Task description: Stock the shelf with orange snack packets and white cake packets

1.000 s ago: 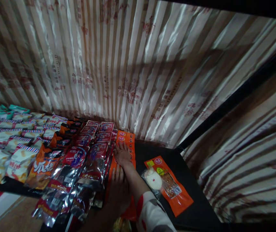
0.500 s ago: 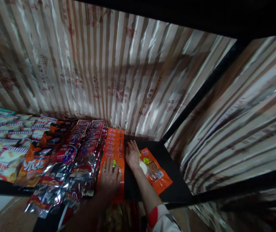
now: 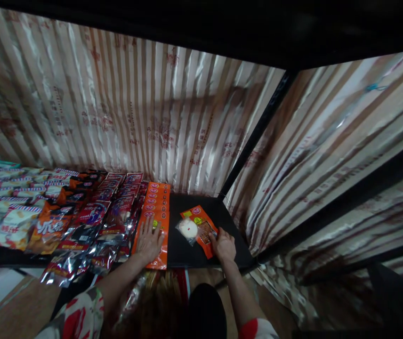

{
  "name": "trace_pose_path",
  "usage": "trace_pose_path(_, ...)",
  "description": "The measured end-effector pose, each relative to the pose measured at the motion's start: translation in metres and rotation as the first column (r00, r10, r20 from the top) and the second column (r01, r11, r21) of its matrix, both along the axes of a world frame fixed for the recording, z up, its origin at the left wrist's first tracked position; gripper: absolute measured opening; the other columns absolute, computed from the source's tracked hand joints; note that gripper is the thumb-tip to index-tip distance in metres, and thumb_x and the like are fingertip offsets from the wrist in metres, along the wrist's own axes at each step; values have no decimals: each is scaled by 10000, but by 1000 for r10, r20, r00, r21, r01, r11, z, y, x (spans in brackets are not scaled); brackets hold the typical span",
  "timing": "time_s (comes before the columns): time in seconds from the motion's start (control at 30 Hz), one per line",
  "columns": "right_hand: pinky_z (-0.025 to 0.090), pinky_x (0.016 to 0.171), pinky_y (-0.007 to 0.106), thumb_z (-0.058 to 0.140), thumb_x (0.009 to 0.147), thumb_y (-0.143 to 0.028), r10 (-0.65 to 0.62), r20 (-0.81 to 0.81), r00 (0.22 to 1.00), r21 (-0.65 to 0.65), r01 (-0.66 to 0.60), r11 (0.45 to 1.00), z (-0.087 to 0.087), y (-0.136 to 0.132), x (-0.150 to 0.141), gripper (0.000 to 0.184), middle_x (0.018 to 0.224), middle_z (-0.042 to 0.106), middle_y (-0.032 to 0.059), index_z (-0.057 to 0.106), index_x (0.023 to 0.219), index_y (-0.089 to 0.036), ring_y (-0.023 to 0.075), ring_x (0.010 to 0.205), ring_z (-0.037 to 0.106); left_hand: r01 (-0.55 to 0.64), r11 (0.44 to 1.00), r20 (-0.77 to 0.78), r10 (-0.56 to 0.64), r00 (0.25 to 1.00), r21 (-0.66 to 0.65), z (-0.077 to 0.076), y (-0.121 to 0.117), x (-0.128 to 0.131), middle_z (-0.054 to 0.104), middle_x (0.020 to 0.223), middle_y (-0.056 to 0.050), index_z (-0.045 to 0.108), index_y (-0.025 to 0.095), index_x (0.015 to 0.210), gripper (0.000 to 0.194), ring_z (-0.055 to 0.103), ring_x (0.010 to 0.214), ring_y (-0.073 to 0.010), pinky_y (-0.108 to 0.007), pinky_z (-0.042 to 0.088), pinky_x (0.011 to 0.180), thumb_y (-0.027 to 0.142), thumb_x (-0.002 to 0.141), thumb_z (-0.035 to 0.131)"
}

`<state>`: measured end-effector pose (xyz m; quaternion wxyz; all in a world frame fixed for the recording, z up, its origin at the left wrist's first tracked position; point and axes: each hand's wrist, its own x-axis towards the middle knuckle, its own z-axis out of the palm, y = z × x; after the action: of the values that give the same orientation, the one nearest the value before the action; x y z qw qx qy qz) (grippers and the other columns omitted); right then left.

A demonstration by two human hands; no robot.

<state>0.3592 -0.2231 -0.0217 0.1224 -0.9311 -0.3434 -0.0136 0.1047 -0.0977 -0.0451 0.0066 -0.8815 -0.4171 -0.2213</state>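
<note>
My left hand (image 3: 148,241) lies flat with fingers spread on an overlapping row of orange snack packets (image 3: 157,203). To the right, a single orange packet (image 3: 196,214) lies slanted on the black shelf. My right hand (image 3: 224,246) has its thumb and fingers closed on that packet's lower right edge. Beside the left edge of the single packet, partly over it, is a round white item in clear wrap (image 3: 189,229); I cannot make out what it is.
Dark red snack packets (image 3: 118,207), orange-and-black bags (image 3: 51,226) and white chip bags (image 3: 16,228) fill the left of the shelf (image 3: 178,254). Striped sheeting (image 3: 159,113) hangs behind. A black post (image 3: 258,136) stands at the back right corner.
My right hand has moved from the single packet's left side to its right edge and closed on it. That packet has turned slightly. My left hand stays on the orange row; the view has shifted.
</note>
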Motion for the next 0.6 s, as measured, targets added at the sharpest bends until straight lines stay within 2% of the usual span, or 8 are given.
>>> trace_pose_path(0.13,399,830,373,509,796,-431,-58,-14,998,-34,57,998,10,-3,-4,532,1115,589,186,491,1228,-120,298,1059,526,31,1000,11,-31,999,7,8,-10,4,302,1450,-135,429,165,1316,478,201,1357,-284,-498,247,1061,354,878,390)
trace_pose_path(0.27,428,770,350,501,801,-432,-108,-114,988,-55,102,993,17,-10,-6,438,1077,610,173,528,1128,-143,280,1010,573,149,989,68,-150,986,25,19,-32,14,301,1452,-126,486,153,1256,408,182,1363,-272,-489,254,1070,284,883,388)
trace_pose_path(0.37,441,731,333,471,814,-448,-164,-224,961,-98,145,985,19,-22,-7,403,1050,632,154,512,1093,-160,257,953,616,247,968,112,-242,964,-33,26,-53,22,272,1462,-131,509,133,1217,377,170,1366,-275,-489,277,1066,235,880,374)
trace_pose_path(0.47,442,738,329,454,823,-449,-188,-276,943,-118,161,980,20,-35,-8,365,1026,649,151,516,1045,-167,255,952,627,354,926,141,-336,931,-134,30,-74,30,253,1467,-143,510,120,1207,374,147,1372,-270,-467,302,1063,215,878,359)
trace_pose_path(0.6,443,755,316,484,808,-400,-214,-315,924,-51,209,977,15,-51,-14,306,1003,663,157,538,991,-161,253,968,626,464,849,150,-440,886,-251,26,-101,43,235,1475,-139,448,120,1269,431,129,1375,-261,-448,288,1081,208,851,387)
